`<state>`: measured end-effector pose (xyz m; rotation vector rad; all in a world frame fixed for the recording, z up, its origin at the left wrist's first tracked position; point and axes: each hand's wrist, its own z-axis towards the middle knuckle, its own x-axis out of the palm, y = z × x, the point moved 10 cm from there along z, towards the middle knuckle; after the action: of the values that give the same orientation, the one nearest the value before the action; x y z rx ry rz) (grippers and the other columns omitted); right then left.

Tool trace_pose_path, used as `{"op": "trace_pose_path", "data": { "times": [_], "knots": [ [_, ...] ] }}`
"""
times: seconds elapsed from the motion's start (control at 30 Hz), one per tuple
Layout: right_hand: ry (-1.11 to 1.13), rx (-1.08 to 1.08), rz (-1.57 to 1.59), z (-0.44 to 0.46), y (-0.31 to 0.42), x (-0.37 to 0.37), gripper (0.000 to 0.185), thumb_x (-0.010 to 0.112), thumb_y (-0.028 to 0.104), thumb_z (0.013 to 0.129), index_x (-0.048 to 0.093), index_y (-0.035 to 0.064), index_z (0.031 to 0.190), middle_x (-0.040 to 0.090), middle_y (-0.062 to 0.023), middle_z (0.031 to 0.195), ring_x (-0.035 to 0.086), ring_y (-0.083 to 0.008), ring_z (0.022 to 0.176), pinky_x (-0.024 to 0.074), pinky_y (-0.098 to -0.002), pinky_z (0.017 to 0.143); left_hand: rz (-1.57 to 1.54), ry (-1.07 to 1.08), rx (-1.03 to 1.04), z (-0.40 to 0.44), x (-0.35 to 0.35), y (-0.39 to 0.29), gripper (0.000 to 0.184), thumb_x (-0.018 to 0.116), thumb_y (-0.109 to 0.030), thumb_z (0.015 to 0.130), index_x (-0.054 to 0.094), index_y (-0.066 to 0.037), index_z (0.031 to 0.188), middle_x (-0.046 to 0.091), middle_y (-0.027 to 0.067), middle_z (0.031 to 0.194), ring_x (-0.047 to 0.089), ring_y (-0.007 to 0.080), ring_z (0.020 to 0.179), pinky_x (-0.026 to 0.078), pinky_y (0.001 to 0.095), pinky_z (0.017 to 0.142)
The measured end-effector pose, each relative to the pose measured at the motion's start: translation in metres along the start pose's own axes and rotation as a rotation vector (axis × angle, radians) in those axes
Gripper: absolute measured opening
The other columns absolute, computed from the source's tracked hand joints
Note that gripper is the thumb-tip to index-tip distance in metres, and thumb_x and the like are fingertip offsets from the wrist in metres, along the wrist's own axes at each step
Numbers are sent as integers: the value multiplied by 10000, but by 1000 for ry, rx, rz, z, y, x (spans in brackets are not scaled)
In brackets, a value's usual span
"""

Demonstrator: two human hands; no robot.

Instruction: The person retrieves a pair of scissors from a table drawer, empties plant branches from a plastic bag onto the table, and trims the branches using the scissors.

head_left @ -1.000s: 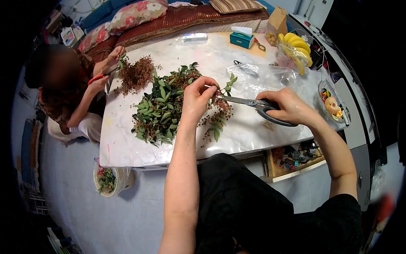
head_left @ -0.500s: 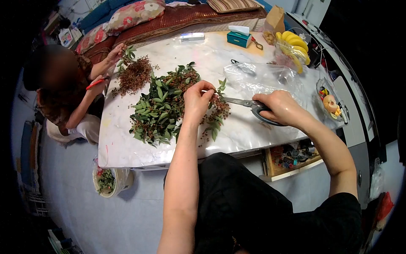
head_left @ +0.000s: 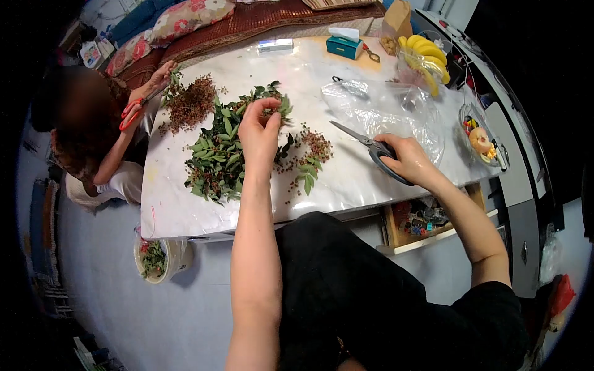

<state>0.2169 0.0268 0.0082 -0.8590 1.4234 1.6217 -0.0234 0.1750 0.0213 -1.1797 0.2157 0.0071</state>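
My left hand (head_left: 258, 133) hovers over the pile of leafy berry sprigs (head_left: 216, 151), its fingers bent and the thumb apart from them. Green leaves show just beyond the fingertips; I see nothing clearly gripped. In my right hand (head_left: 405, 159) is a pair of dark-handled scissors (head_left: 365, 140), the fingers wrapped round the handles and the blades pointing left over the table. Between both hands lies a small heap of reddish-brown berries (head_left: 317, 146) with some green leaves (head_left: 308, 173).
Across at the left, a person holds red-handled scissors (head_left: 131, 114) by a larger berry heap (head_left: 192, 102). A clear plastic bag (head_left: 383, 114), tissue box (head_left: 344, 47) and bananas (head_left: 428, 51) are on the table (head_left: 185, 216). Below are an open drawer (head_left: 433, 242) and a bucket (head_left: 180, 263).
My left hand has moved left from the scissor tips to above the leafy pile. My right hand with the scissors has dropped slightly nearer me. The other person's scissors have risen toward their sprig.
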Motion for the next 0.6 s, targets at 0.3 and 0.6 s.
{"op": "trace_pose_path", "data": {
  "times": [0.3,0.6],
  "knots": [
    [-243,211,594,-18,-65,69,414,693,146,786,604,-9,1160,659,-98,892,581,-136,798,476,-281,747,962,475,254,-63,73,-1,153,730,-127,704,664,-69,828,638,92,959,624,284,906,515,407,755],
    [-302,284,553,-26,-73,80,413,673,132,771,601,-7,1153,655,-105,800,588,-138,712,475,-284,670,909,473,136,-51,56,24,215,757,-140,698,694,-38,876,670,112,886,652,290,850,516,406,721]
  ]
}}
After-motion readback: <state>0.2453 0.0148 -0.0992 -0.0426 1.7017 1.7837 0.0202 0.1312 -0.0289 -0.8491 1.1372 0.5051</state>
